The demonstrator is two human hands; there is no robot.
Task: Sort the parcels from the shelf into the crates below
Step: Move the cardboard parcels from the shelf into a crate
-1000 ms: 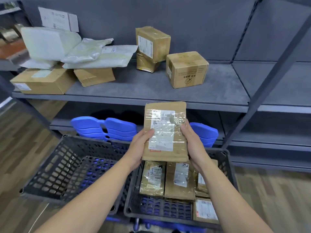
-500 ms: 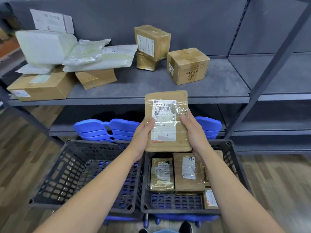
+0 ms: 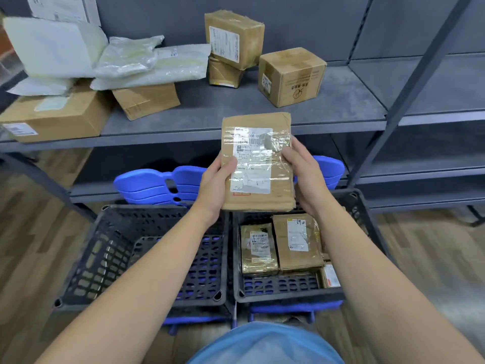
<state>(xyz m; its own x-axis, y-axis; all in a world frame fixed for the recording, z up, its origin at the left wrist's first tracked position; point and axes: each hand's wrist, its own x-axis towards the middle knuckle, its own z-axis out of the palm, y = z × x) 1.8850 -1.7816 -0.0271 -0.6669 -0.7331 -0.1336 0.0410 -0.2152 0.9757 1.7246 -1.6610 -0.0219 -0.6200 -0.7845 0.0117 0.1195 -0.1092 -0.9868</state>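
Head view: a flat brown parcel (image 3: 258,164) is held above the right crate (image 3: 288,295), long side running up and down. Its edges are gripped by the left hand (image 3: 214,190) and right hand (image 3: 305,177). Its white label (image 3: 252,169) is turned toward the camera, print too blurry to read.

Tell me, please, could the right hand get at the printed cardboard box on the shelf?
Probably not yet: the right hand grips the flat parcel. Nothing stands between it and the printed cardboard box, though.
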